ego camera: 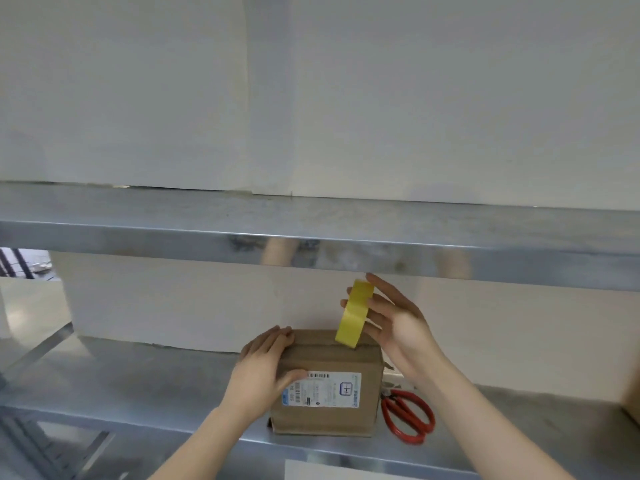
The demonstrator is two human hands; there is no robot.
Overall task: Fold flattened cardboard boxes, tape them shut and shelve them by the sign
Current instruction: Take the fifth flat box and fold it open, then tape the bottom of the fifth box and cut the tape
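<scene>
- Closest to the camera, a white sheet [311, 470] is seen at the lower frame edge, between the two forearms.
- The cardboard box [332, 419] is set on the metal shelf [138, 386] between the hands, with its flaps closed and a printed label [325, 389] on its near face.
- The left hand [263, 368] is laid over the box's top left edge, fingers fairly straight, thumb spread onto the near face.
- A yellow tape roll [353, 317] is pinched upright by the right hand [398, 323], its lower rim touching the box top.
- Red scissors [408, 417] are laid on the shelf just beside the box, under the right wrist.
</scene>
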